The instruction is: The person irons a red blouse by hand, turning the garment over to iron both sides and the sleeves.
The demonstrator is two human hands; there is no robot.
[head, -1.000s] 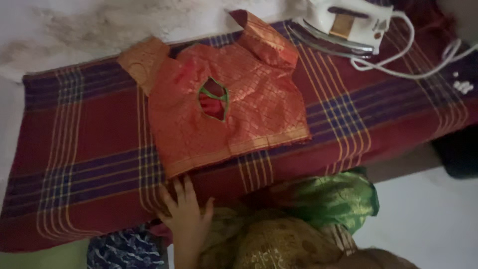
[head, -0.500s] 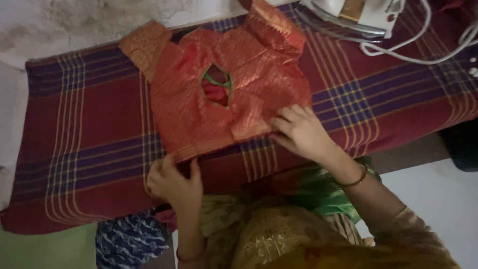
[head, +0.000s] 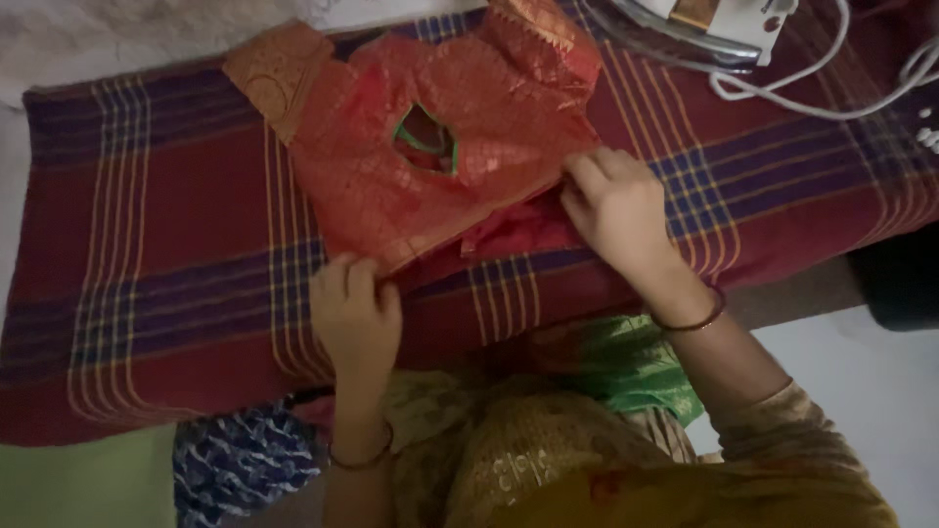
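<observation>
A red and gold blouse lies spread on a maroon checked cloth that covers a flat surface. My left hand pinches the blouse's lower left hem corner. At the lower right hem, my right hand grips the fabric and lifts its edge, so the red lining shows underneath. The blouse's gold sleeves point to the upper left and upper right. A cut-out opening with green trim sits in its middle.
A white electric iron stands at the far right of the cloth, its white cord looping beside it. Green fabric and blue patterned fabric lie near my lap below the cloth's front edge.
My right hand came into view and took hold of the blouse's right hem. My left hand moved up to the left hem. The hem is now lifted and folded back.
</observation>
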